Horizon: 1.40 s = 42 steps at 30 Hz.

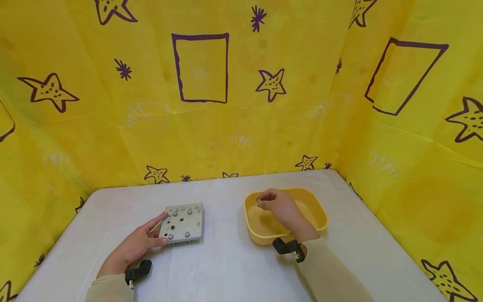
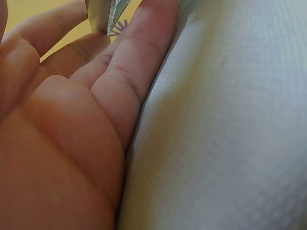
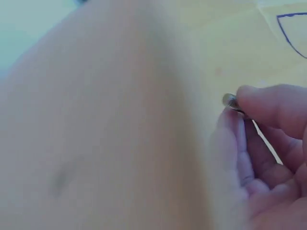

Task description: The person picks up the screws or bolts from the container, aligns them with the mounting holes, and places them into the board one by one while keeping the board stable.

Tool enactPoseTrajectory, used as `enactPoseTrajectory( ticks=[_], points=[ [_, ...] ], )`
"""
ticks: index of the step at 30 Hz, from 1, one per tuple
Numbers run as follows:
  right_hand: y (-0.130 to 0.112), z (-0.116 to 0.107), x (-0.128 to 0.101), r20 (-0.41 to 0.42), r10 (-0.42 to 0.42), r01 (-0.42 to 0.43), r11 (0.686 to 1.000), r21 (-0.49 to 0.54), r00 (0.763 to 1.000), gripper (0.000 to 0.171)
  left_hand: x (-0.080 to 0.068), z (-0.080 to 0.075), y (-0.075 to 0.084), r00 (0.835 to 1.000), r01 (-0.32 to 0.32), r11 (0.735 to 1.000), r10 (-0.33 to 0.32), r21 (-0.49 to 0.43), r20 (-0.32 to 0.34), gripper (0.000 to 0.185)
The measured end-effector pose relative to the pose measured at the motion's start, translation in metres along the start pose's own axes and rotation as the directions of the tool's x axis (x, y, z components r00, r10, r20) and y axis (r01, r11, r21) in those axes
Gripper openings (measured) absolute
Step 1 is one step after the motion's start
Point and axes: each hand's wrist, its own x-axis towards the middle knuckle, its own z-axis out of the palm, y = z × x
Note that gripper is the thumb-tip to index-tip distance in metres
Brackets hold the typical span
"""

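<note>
My left hand holds a flat grey metal plate by its left edge, thumb at the near corner and fingers along the far side. Several small screws and holes dot the plate's upper face, and short ends stick out below its near edge. Only a corner of the plate appears in the left wrist view. Over the left part of a yellow bin, my right hand pinches a small metal screw between thumb and fingers. Its rounded end shows; the fingers hide the rest.
A white-covered table carries the plate on the left and the bin on the right. Yellow patterned cloth walls in the back and sides. Dark camera mounts sit on both wrists.
</note>
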Motion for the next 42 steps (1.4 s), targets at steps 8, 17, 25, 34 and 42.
enactPoseTrajectory(
  ticks=[8,17,25,34,42],
  points=[
    [-0.018,0.021,0.012,0.037,0.006,-0.019,0.929,0.370,0.999,0.015,-0.001,0.000,-0.001,1.000,-0.005,1.000,0.006,0.013,-0.002,0.097],
    [-0.041,0.067,0.030,0.116,-0.052,0.011,0.944,0.331,0.992,0.015,-0.001,0.000,-0.001,1.000,0.006,1.000,-0.006,-0.011,-0.009,0.098],
    [-0.063,0.117,0.036,0.131,0.023,-0.068,0.932,0.356,0.991,0.012,-0.001,0.000,-0.001,1.000,0.010,1.000,-0.010,0.003,-0.009,0.098],
    [-0.071,0.170,0.040,0.118,0.115,-0.135,0.974,0.182,0.986,0.005,0.000,0.000,0.000,1.000,0.028,1.000,-0.028,0.011,-0.009,0.099],
    [-0.074,0.193,0.036,0.114,0.145,-0.149,0.988,0.026,0.983,0.001,0.000,0.000,0.001,0.999,0.032,0.999,-0.032,-0.010,-0.006,0.098]
  ],
)
